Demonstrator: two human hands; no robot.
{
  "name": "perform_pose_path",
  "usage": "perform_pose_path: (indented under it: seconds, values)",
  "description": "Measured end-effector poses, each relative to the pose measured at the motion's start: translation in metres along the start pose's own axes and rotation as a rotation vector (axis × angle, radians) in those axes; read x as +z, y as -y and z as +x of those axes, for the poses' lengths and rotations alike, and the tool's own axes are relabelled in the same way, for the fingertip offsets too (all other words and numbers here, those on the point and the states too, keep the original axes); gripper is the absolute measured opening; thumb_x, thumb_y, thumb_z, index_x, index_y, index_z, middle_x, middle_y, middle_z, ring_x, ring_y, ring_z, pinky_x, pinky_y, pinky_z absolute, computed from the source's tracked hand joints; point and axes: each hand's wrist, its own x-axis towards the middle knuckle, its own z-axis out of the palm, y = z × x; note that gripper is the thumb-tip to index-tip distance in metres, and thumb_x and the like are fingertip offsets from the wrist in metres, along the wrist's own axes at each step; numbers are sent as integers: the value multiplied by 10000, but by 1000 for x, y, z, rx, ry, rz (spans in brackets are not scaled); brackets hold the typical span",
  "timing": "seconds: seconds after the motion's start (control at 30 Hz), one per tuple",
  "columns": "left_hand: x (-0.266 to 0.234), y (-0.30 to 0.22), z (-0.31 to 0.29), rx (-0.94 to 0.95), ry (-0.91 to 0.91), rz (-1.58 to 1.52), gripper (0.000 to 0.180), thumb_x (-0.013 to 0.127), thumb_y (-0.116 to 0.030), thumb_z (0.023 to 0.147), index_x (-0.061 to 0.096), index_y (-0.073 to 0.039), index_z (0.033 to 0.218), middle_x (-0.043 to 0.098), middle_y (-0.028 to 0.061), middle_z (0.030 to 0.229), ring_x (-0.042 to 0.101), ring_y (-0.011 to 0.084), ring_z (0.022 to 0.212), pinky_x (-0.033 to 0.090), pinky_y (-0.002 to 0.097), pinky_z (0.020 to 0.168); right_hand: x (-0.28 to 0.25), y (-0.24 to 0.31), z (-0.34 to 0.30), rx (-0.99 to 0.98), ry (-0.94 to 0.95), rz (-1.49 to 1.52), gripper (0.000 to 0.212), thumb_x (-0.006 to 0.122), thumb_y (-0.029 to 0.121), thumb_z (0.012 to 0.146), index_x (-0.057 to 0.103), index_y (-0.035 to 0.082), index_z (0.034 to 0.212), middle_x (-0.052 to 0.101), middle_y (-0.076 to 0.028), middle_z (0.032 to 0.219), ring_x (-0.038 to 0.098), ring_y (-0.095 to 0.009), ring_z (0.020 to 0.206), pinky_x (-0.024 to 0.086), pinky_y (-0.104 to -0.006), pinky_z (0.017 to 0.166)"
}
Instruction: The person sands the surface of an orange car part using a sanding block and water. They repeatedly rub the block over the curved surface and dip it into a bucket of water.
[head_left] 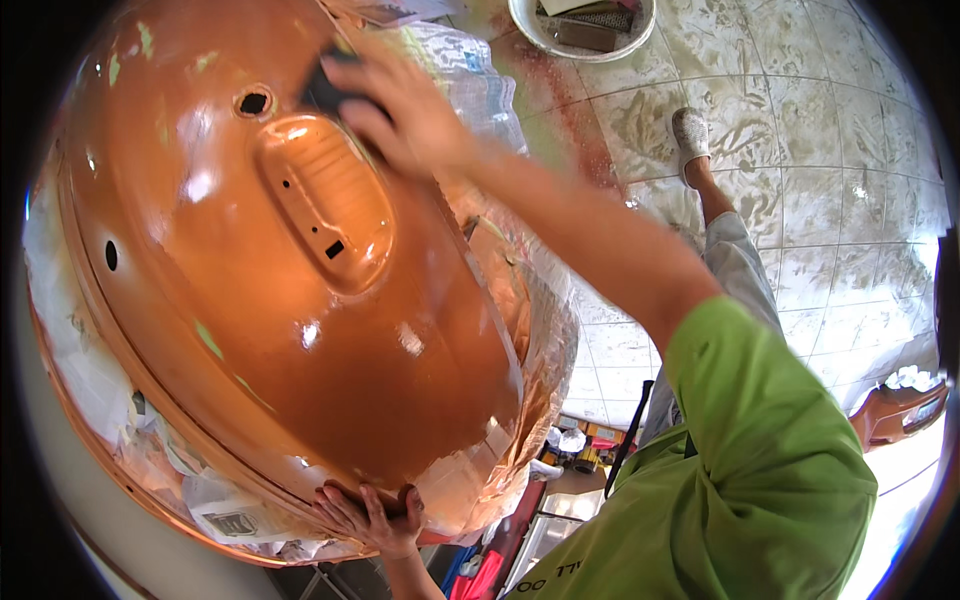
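Fingers (352, 77) of the right hand (412, 118) are gripping a black pad (320, 92) by the far right edge of an orange panel (200, 300); the left hand (374, 522) is resting, fingers spread, on the edge nearest the person (740, 430).

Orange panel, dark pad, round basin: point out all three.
Orange panel (265, 310): head view, on its glossy painted surface.
Dark pad (325, 95): head view, on its uncovered end.
Round basin (582, 55): head view, on its pale rim.
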Motion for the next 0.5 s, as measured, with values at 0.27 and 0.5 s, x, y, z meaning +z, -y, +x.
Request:
perform_pose_path:
  seconds: [0.27, 0.5]
  values:
    - [-6, -8, -12, -33, 27, 31, 816, 550, -685, 994, 379, -263, 1672, 260, 225, 1743, 273, 462, 1594, 207, 667, 1267, -44, 168, -163, 247, 196, 57, 425, 762, 263, 929, 694, 174, 1339, 585, -229, 1411, 617, -443, 1156, 490, -550, 998]
    - [-2, -4, 7, 14, -18, 32, 789, 543, -650, 1005, 390, -248, 1667, 277, 241, 1733, 287, 457, 1591, 200, 663, 1270, -37, 87, -99, 232, 151, -79, 477, 804, 208, 881, 696, 190, 1345, 592, -246, 1414, 612, -477, 1146, 511, -562, 960]
